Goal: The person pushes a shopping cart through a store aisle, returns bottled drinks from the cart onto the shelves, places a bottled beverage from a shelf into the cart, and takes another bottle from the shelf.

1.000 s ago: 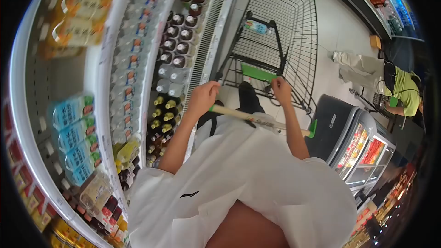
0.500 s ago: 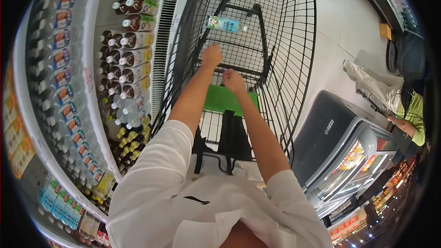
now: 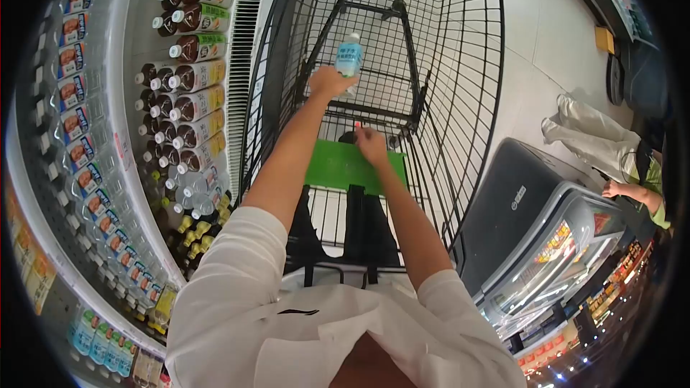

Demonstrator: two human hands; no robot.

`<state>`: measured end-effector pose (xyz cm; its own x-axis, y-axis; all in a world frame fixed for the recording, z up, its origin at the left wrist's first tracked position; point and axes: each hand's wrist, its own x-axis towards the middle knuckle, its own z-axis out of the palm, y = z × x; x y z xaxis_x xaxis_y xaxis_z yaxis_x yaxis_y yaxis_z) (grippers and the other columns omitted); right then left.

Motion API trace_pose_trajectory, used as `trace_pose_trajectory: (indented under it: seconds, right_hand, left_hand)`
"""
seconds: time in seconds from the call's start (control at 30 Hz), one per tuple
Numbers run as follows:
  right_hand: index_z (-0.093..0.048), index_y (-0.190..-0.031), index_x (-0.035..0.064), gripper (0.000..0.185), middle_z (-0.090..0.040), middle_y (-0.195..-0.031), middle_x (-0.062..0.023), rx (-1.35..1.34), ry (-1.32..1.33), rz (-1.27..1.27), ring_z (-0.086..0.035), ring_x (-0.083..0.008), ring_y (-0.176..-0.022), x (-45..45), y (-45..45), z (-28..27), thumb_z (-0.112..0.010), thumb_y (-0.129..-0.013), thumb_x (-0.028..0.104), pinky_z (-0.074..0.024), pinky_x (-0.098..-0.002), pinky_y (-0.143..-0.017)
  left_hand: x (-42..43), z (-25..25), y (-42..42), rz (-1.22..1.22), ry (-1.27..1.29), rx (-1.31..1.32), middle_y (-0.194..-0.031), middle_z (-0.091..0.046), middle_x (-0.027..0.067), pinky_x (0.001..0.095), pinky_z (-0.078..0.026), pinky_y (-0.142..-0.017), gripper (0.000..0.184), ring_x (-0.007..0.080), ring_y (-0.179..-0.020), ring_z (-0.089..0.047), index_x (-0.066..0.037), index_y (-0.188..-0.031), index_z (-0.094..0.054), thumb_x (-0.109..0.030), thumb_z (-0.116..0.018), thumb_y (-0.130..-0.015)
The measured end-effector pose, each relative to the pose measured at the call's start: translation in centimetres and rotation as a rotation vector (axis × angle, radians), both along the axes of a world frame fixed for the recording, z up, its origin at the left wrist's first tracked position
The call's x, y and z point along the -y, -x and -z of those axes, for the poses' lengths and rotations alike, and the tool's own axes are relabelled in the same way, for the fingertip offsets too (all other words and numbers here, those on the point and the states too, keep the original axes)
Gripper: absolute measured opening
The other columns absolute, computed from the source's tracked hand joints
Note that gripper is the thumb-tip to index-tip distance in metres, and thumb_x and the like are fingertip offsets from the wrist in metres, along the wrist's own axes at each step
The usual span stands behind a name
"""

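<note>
My left hand point(image 3: 332, 82) is closed around the lower part of a plastic drink bottle point(image 3: 348, 59) with a light blue label and a white cap. The bottle's cap points away from me, over the cart basket. Nearer to me, my right hand point(image 3: 371, 146) is closed just beyond the green panel point(image 3: 352, 169) of the shopping cart point(image 3: 460, 86). A small red spot shows at its fingertips, and a dark rounded thing is beside them. What the right fingers hold, if anything, I cannot make out.
On the left, a shelf with a white edge point(image 3: 118, 122) carries rows of dark drink bottles point(image 3: 198, 75) and clear labelled bottles point(image 3: 72, 61). A dark chest freezer point(image 3: 496, 208) stands at the right. Beyond it, a person's hand point(image 3: 622, 188) shows near light-coloured trousers.
The bottle lay sideways beyond my left hand; now it is in that hand, turned cap-away. My right hand has moved slightly towards me. The shelves have shifted left in view.
</note>
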<state>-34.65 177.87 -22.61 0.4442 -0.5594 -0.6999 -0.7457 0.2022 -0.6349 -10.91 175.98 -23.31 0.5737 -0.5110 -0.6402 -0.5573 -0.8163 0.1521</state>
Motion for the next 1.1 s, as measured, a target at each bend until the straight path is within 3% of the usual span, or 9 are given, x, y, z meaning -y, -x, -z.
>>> trace_pose_trajectory:
  seconds: [0.1,0.17,0.23,0.3,0.47,0.57,0.7,0.83,1.1]
  right_hand:
    - [-0.065,-0.117,0.0054,0.071,-0.073,-0.084,-0.0119,0.044,-0.442,0.463,-0.065,-0.0194,-0.066,3.5,0.0,-2.1,-0.061,-0.087,0.069,-0.0521,-0.0355,-0.064]
    - [-0.057,-0.131,0.0039,0.084,-0.072,-0.085,-0.0130,-0.012,-0.446,0.489,-0.063,-0.0161,-0.064,5.6,-0.7,-5.3,-0.064,-0.082,0.072,-0.0488,-0.0311,-0.060]
    - [-0.062,-0.123,-0.0006,0.088,-0.064,-0.080,-0.0064,-0.041,-0.399,0.194,-0.051,-0.0125,-0.063,7.7,0.0,-7.3,-0.062,-0.080,0.076,-0.0379,-0.0293,-0.054]
    - [-0.058,-0.058,0.0106,0.065,-0.046,-0.051,-0.0005,-0.166,-0.156,-0.058,-0.039,-0.0107,-0.044,7.7,-0.8,-12.3,-0.069,-0.077,0.072,-0.0302,-0.0302,-0.043]
    - [-0.069,-0.078,-0.0001,0.068,-0.053,-0.055,-0.0045,-0.286,-0.276,-0.393,-0.048,-0.0143,-0.048,4.5,-7.6,-25.8,-0.072,-0.076,0.067,-0.0334,-0.0313,-0.045]
    - [-0.066,-0.080,-0.0048,0.069,-0.059,-0.066,-0.0039,0.058,0.223,-0.577,-0.049,-0.0101,-0.050,-2.6,-12.8,-32.2,-0.075,-0.077,0.064,-0.0367,-0.0282,-0.044]
    - [-0.066,-0.098,-0.0092,0.066,-0.062,-0.066,-0.0060,0.236,0.117,-0.690,-0.054,-0.0108,-0.052,-15.2,-20.1,-44.6,-0.076,-0.082,0.054,-0.0403,-0.0279,-0.046]
    - [-0.057,-0.118,-0.0037,0.062,-0.068,-0.093,-0.0104,0.638,0.068,-0.857,-0.064,-0.0135,-0.072,-24.7,-23.1,-52.8,-0.088,-0.075,0.029,-0.0522,-0.0276,-0.056]
    - [-0.058,-0.120,0.0019,0.073,-0.071,-0.102,-0.0130,1.282,0.522,-0.924,-0.072,-0.0232,-0.092,-37.6,-26.9,-67.4,-0.095,-0.062,0.027,-0.0572,-0.0345,-0.077]
  left_hand:
    - [-3.3,-3.4,4.2,-0.532,0.030,-0.611,-0.098,-0.074,0.0184,0.0351,-0.056,-0.070,0.079,0.0255,-0.085,-0.073,-0.004,-0.098,-0.077,-0.074,-0.065,-0.065]
    - [-4.8,-7.1,6.7,-0.377,-0.046,-0.622,-0.102,-0.074,0.0195,0.0378,-0.057,-0.076,0.083,0.0313,-0.090,-0.073,-0.003,-0.101,-0.076,-0.076,-0.069,-0.061]
    - [-6.8,-14.9,8.2,-0.121,0.011,-0.514,-0.109,-0.071,0.0241,0.0407,-0.054,-0.089,0.089,0.0330,-0.106,-0.069,-0.002,-0.101,-0.076,-0.077,-0.075,-0.053]
    - [-9.7,-18.3,11.1,0.011,0.133,-0.459,-0.099,-0.073,0.0220,0.0444,-0.055,-0.084,0.082,0.0356,-0.092,-0.071,-0.001,-0.096,-0.076,-0.070,-0.078,-0.051]
    - [-19.0,-36.3,9.9,-0.061,0.246,-0.358,-0.083,-0.070,0.0190,0.0428,-0.055,-0.073,0.065,0.0355,-0.080,-0.070,-0.003,-0.088,-0.076,-0.062,-0.074,-0.062]
    - [-28.2,-42.3,9.8,-0.272,0.510,-0.045,-0.092,-0.061,0.0158,0.0427,-0.054,-0.070,0.058,0.0330,-0.083,-0.065,0.001,-0.083,-0.071,-0.053,-0.076,-0.063]
    - [-39.5,-47.9,8.2,-0.511,0.759,0.380,-0.090,-0.057,0.0130,0.0409,-0.052,-0.066,0.052,0.0320,-0.080,-0.062,0.000,-0.086,-0.063,-0.041,-0.081,-0.060]
    - [-46.9,-52.8,6.0,-0.537,0.812,0.596,-0.088,-0.053,0.0109,0.0413,-0.051,-0.064,0.052,0.0303,-0.079,-0.061,-0.002,-0.083,-0.060,-0.041,-0.083,-0.057]
    - [-55.3,-59.4,2.4,-0.705,1.114,1.135,-0.107,-0.056,0.0130,0.0416,-0.051,-0.076,0.054,0.0312,-0.093,-0.059,-0.001,-0.120,-0.062,-0.016,-0.082,-0.073]
